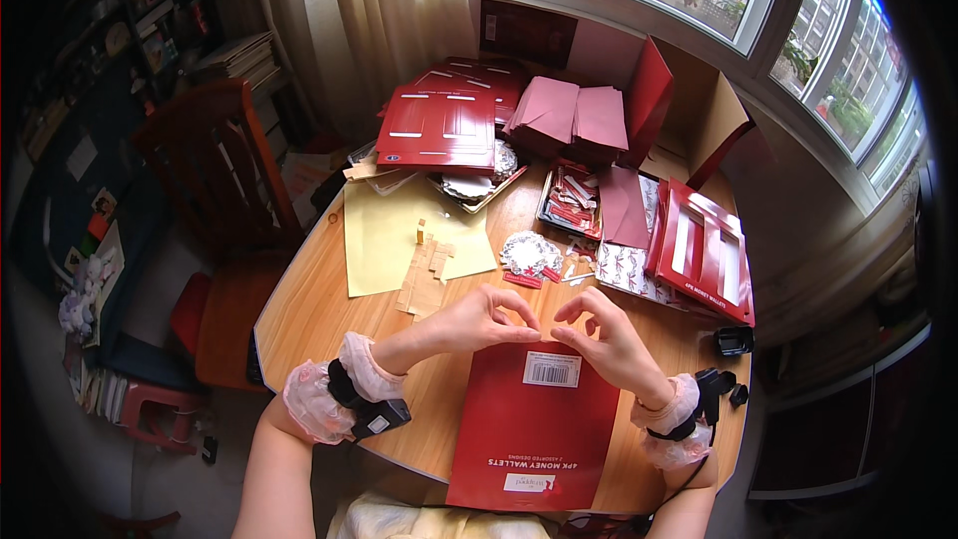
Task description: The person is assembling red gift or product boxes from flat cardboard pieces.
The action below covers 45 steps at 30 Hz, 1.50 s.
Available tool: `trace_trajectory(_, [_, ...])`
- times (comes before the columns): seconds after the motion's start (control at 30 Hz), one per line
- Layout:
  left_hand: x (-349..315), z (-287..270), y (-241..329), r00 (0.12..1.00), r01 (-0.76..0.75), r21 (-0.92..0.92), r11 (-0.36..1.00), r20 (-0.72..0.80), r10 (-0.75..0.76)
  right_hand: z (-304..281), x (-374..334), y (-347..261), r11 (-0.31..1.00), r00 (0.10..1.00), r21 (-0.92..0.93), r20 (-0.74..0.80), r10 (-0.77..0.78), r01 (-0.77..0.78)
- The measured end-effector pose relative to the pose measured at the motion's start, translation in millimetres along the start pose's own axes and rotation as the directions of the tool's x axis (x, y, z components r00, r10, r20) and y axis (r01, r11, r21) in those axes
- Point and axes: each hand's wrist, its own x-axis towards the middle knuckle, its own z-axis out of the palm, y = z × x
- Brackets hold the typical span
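A flat red cardboard sleeve [534,429] with a white barcode label lies along the front edge of the table, its lower end close to my body. At its far edge my left hand [494,319] curls thumb and forefinger into a pinch. Facing it, my right hand [609,344] is bent in a similar pinch, a small gap from the left fingertips. Whatever sits between the fingers, if anything, is too small to make out. Beyond my hands lie a round white patterned paper piece [531,253] and small red strips [522,280].
Tan tape pieces [424,279] lie on a yellow sheet [374,240] at left. Farther back are red printed sleeves [439,127], pink envelope stacks [599,118] and a tray of red strips [571,200]. A red windowed box [704,255] rests at right, near an open carton [699,120].
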Motion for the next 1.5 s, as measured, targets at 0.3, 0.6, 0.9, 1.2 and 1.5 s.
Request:
trace_trajectory(0.3, [-2,1,9,0.999,0.045,0.000,0.999,-0.012,-0.045,9,2,-4,0.993,0.989,-0.087,-0.119,-0.089,0.079])
trace_trajectory(0.6, [-1,-4,-1,0.997,0.073,0.016,0.997,0.003,-0.073,5,-1,-10,0.994,0.979,-0.103,-0.192,-0.067,0.048])
trace_trajectory(0.9, [-4,0,0,0.952,0.152,0.092,0.984,0.255,-0.171,0,-6,0,0.999,0.999,0.002,-0.007,0.042,-0.042])
trace_trajectory(1.2, [-2,-3,-4,0.948,0.144,0.044,0.989,0.279,-0.150,5,-9,-2,0.998,0.997,0.044,0.064,0.047,-0.050])
trace_trajectory(1.5, [0,-3,-6,0.948,0.197,-0.099,0.976,0.273,-0.163,11,-9,0,0.997,0.999,-0.065,-0.028,-0.037,0.035])
